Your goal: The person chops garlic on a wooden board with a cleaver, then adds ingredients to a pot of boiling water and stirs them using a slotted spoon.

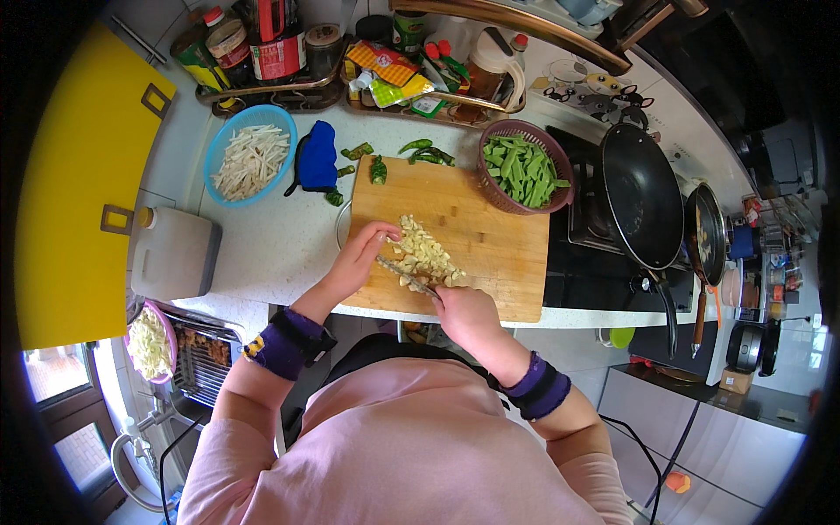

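My right hand (468,316) grips a kitchen knife (408,275) near the front of a wooden cutting board (505,256). Its blade lies low among chopped garlic (423,246) heaped on the board, with bits along its edge. At the heap's left side is my left hand (361,252), its fingers bent close to the garlic and the blade's far end. Whether those fingers pinch anything is hidden. A piece of green pepper (378,170) rests at the board's back left corner.
A plastic basket of cut green beans (525,172) overlaps the board's back right corner. Beside it, a black wok (642,197) stands on the stove. Whole green peppers (430,154), a blue cloth item (317,157) and a blue basket of white strips (252,161) lie behind and left.
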`<state>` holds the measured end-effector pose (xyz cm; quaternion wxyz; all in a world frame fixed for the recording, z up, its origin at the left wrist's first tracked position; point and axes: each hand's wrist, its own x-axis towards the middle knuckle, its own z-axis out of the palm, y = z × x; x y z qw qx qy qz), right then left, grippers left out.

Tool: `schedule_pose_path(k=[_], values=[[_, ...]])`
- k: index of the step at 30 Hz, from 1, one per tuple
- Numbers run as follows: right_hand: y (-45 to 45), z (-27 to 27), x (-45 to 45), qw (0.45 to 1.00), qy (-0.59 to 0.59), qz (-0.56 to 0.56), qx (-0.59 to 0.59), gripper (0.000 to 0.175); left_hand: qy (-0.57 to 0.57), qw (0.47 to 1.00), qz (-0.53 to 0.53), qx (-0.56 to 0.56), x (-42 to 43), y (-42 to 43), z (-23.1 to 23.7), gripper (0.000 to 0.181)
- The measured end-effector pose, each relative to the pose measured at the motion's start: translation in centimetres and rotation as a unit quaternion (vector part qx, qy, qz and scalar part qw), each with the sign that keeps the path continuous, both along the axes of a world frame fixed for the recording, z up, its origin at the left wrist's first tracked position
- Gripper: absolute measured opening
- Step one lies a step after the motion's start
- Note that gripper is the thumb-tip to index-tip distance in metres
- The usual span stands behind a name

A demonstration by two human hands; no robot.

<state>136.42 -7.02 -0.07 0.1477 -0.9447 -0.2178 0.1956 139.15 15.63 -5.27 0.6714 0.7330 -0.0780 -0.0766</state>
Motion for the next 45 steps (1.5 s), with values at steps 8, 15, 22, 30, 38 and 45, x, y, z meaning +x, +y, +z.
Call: schedule_pose_path(k=[8,15,22,30,38,45], values=[[-0.1,-3.2,-0.2,0.999,-0.009,0.011,-0.029,0.02,0.003,1.0,-0.006,0.028,-0.6,0.4,-1.3,0.027],[-0.8,-2.0,1.5,0.996,-0.083,0.025,0.0,0.018,-0.014,0.999,0.014,0.026,0.0,0.2,-0.7,0.027],[-0.7,-2.4,2.3,0.996,-0.085,0.024,-0.021,0.018,-0.008,0.999,0.026,0.017,1.3,-0.2,-0.5,0.027],[-0.5,-4.1,2.1,0.997,-0.078,0.014,-0.027,0.02,-0.005,0.999,0.02,0.032,1.2,-0.1,-2.4,0.028],[-0.8,-1.5,1.5,0.996,-0.077,0.03,-0.015,0.016,-0.014,0.999,0.012,0.032,0.1,0.2,-0.1,0.028],[-0.7,-3.2,1.5,0.997,-0.076,0.009,-0.019,0.015,-0.029,0.998,0.007,0.05,0.2,0.3,-2.1,0.027]])
